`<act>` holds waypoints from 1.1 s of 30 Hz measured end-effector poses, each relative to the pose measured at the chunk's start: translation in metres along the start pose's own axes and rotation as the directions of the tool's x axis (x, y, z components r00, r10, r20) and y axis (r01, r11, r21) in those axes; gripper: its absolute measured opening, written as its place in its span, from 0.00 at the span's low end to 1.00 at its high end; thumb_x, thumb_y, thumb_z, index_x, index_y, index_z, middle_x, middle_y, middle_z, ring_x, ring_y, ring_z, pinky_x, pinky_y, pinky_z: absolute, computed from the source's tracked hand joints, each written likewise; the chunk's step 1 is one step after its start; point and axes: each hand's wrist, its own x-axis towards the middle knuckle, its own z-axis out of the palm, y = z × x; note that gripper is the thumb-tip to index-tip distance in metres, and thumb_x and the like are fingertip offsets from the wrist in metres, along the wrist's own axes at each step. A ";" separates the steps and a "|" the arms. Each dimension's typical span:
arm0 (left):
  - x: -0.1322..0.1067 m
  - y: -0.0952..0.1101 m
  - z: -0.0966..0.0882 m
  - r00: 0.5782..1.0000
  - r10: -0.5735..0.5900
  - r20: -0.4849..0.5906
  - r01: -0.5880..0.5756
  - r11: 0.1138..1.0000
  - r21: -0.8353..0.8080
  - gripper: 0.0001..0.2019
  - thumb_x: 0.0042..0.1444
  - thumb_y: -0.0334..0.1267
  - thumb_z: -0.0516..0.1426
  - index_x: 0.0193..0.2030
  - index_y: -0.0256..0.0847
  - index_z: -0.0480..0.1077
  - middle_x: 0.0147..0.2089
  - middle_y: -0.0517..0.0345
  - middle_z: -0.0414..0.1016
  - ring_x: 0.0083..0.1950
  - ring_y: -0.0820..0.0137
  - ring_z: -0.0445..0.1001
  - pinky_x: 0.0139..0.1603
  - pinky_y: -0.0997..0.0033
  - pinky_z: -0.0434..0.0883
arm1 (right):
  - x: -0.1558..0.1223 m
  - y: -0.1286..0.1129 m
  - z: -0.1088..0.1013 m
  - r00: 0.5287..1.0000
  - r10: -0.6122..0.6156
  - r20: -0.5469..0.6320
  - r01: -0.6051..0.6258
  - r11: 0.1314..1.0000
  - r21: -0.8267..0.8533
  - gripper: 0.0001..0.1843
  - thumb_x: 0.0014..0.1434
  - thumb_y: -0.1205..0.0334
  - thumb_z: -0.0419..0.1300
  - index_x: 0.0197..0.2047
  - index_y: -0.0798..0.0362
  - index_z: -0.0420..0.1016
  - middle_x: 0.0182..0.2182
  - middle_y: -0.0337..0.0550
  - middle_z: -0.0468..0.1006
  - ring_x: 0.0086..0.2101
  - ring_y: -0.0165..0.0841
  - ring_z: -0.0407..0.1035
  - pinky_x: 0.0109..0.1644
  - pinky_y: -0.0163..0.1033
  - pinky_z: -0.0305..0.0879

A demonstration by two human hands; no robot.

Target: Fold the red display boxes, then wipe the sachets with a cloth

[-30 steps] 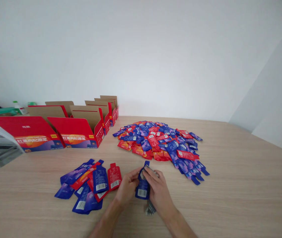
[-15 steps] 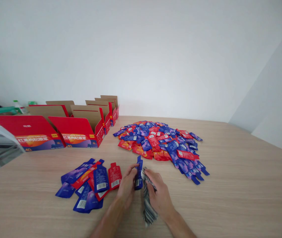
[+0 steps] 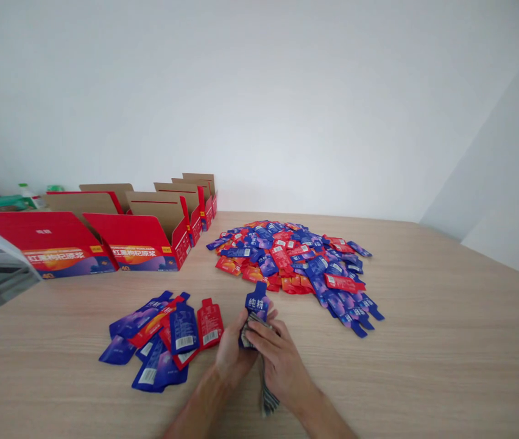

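Observation:
A blue pouch (image 3: pixel 256 301) with white lettering stands upright in my left hand (image 3: pixel 233 355), whose fingers are closed around its side and back. My right hand (image 3: pixel 282 360) grips a striped grey cloth (image 3: pixel 268 397) and presses it against the lower front of the pouch, covering that part. The loose end of the cloth hangs below my fingers. To the left of my hands lies a small group of blue and red pouches (image 3: pixel 184 328), some overlapping. Beyond my hands spreads a large heap of red and blue pouches (image 3: pixel 287 256).
Open red cardboard boxes (image 3: pixel 134 247) stand in rows at the table's left, flaps raised. The wooden table (image 3: pixel 428 341) extends to the right, with a white wall (image 3: pixel 314 110) behind it. A bottle (image 3: pixel 28 194) stands on another surface at far left.
The pouch has turned from edge-on so its lettered front faces me. My right hand has moved left with the cloth, which now lies against the pouch.

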 end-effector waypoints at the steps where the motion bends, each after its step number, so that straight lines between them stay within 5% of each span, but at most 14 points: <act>1: 0.000 0.000 0.000 1.000 -0.003 0.016 0.003 1.000 -0.024 0.20 0.61 0.44 0.55 0.53 0.32 0.72 0.48 0.43 0.79 0.50 0.64 0.77 0.52 0.66 0.74 | 0.000 0.001 0.001 0.999 0.020 -0.031 -0.021 1.000 -0.022 0.35 0.55 0.81 0.48 0.62 0.47 0.67 0.60 0.44 0.71 0.59 0.36 0.63 0.62 0.52 0.61; 4: 0.002 -0.002 -0.003 1.000 -0.013 0.025 0.016 0.995 -0.103 0.14 0.61 0.38 0.55 0.49 0.31 0.73 0.47 0.45 0.79 0.49 0.67 0.77 0.52 0.71 0.73 | -0.001 0.007 0.006 0.992 0.078 -0.095 -0.084 0.995 -0.062 0.38 0.53 0.83 0.46 0.63 0.46 0.66 0.60 0.43 0.71 0.59 0.36 0.63 0.62 0.53 0.60; 10: 0.005 -0.009 -0.003 0.985 -0.046 -0.167 0.032 0.996 -0.089 0.11 0.61 0.37 0.55 0.42 0.31 0.74 0.41 0.47 0.80 0.40 0.66 0.79 0.49 0.65 0.74 | -0.006 0.020 0.007 0.944 0.238 -0.230 -0.259 0.964 -0.065 0.39 0.53 0.83 0.45 0.65 0.47 0.64 0.63 0.45 0.67 0.59 0.39 0.63 0.59 0.55 0.63; 15: 0.002 -0.009 0.003 0.988 -0.023 -0.154 0.012 0.997 -0.075 0.09 0.61 0.36 0.55 0.41 0.32 0.74 0.38 0.50 0.80 0.36 0.69 0.79 0.44 0.70 0.74 | -0.004 0.019 0.004 0.983 0.141 -0.115 -0.148 0.988 -0.054 0.37 0.56 0.82 0.46 0.64 0.47 0.65 0.62 0.43 0.67 0.61 0.39 0.61 0.62 0.55 0.59; 21: -0.002 -0.005 0.000 0.959 -0.167 -0.229 0.169 0.986 -0.007 0.11 0.60 0.39 0.57 0.41 0.32 0.74 0.37 0.47 0.80 0.34 0.66 0.78 0.40 0.66 0.74 | -0.004 0.023 0.002 0.931 0.283 -0.229 -0.289 0.957 0.009 0.34 0.59 0.80 0.46 0.65 0.45 0.65 0.61 0.44 0.69 0.56 0.40 0.65 0.57 0.54 0.65; 25: -0.002 -0.006 -0.001 0.966 -0.110 -0.236 0.130 0.989 0.072 0.10 0.58 0.38 0.58 0.40 0.32 0.74 0.38 0.47 0.79 0.35 0.67 0.77 0.42 0.66 0.74 | -0.007 0.026 0.002 0.912 0.324 -0.252 -0.322 0.945 0.052 0.32 0.61 0.77 0.46 0.64 0.44 0.66 0.62 0.43 0.68 0.55 0.40 0.66 0.56 0.54 0.66; 28: 0.000 -0.004 0.000 0.983 0.053 -0.176 -0.013 0.975 0.223 0.13 0.56 0.37 0.59 0.46 0.33 0.73 0.45 0.45 0.78 0.43 0.63 0.77 0.46 0.63 0.74 | -0.008 0.027 0.005 0.901 0.344 -0.266 -0.336 0.939 0.078 0.30 0.63 0.76 0.46 0.64 0.44 0.66 0.61 0.45 0.69 0.53 0.40 0.67 0.55 0.54 0.67; 31: 0.004 0.000 -0.002 0.949 0.297 -0.109 -0.187 0.804 0.564 0.24 0.52 0.32 0.58 0.58 0.40 0.68 0.54 0.46 0.73 0.51 0.59 0.75 0.48 0.61 0.73 | -0.008 0.030 0.007 0.906 0.331 -0.264 -0.330 0.943 0.048 0.28 0.63 0.76 0.47 0.62 0.47 0.69 0.60 0.46 0.69 0.52 0.41 0.67 0.54 0.53 0.67; 33: 0.007 0.004 -0.005 0.882 0.469 -0.048 -0.230 0.517 0.824 0.31 0.50 0.29 0.56 0.63 0.43 0.64 0.59 0.47 0.69 0.55 0.58 0.72 0.54 0.59 0.70 | -0.008 0.031 0.008 0.911 0.328 -0.251 -0.340 0.940 -0.006 0.27 0.62 0.76 0.47 0.60 0.48 0.70 0.59 0.47 0.70 0.50 0.41 0.67 0.53 0.52 0.67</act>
